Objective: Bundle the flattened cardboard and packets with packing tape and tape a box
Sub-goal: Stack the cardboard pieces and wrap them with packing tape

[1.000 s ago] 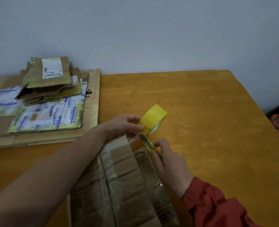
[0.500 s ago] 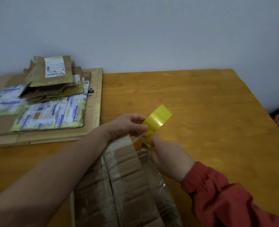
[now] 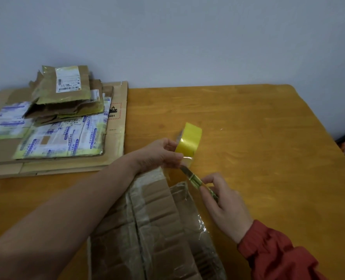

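Two hands are working above the nearest taped cardboard [image 3: 157,211]: the right hand [image 3: 226,207] is pinching a small cutter [image 3: 196,179], setting its blade to the strip [image 3: 187,159], while the left hand [image 3: 155,154] is gripping the tape roll [image 3: 188,139], apparently pulling it taut. Beyond, packets [image 3: 62,93] are lying on flattened cardboard [image 3: 116,142].

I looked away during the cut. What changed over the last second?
The right hand pushed the cutter up to the tape roll, then drew it back toward the person, into view again. The left hand turned the roll a little. Both grips, the taped cardboard and the far stack stayed put.
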